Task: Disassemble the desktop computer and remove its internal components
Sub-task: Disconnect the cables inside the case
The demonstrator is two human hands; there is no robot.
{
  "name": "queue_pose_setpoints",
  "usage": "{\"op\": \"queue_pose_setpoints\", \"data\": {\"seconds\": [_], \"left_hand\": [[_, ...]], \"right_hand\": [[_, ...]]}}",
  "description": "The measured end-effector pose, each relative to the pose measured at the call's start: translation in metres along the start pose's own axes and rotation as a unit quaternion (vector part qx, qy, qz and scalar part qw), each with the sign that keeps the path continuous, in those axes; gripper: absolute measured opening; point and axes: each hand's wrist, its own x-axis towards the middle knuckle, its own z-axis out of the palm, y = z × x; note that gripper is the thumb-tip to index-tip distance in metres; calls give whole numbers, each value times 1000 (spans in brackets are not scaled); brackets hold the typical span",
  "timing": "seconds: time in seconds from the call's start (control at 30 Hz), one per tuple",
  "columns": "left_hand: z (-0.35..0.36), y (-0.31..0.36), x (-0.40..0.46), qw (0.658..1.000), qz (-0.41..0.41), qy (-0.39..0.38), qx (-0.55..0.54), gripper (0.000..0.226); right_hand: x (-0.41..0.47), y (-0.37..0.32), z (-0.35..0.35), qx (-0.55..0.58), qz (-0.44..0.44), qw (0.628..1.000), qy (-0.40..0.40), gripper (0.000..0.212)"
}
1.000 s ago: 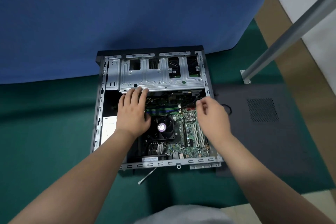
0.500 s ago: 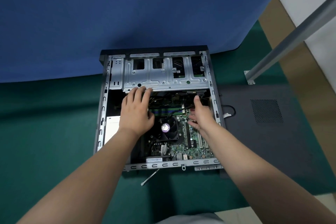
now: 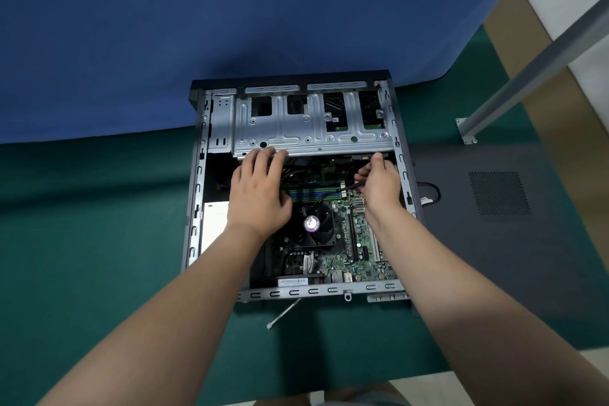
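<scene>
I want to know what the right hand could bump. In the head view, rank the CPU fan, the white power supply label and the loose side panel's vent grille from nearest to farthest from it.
From the right hand:
1. CPU fan, just to its left, inside the case.
2. Vent grille, to its right, on the side panel outside the case.
3. White power supply label, at the case's left wall.

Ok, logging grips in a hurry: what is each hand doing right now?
Left hand: open, fingers resting on the drive cage edge.
Right hand: fingers curled around a black cable.
</scene>
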Motion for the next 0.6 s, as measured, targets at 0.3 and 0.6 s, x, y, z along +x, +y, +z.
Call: {"op": "queue_pose_setpoints", "data": {"seconds": [0.3,0.6], "left_hand": [[-1,0,1,1000,2,-2,-3,70],[-5,1,1,1000,-1,-17,-6,69]], "right_hand": [[0,0,0,16,8,1000,2,33],[-58,19,-18,-25,-14,999,-29,30]]}}
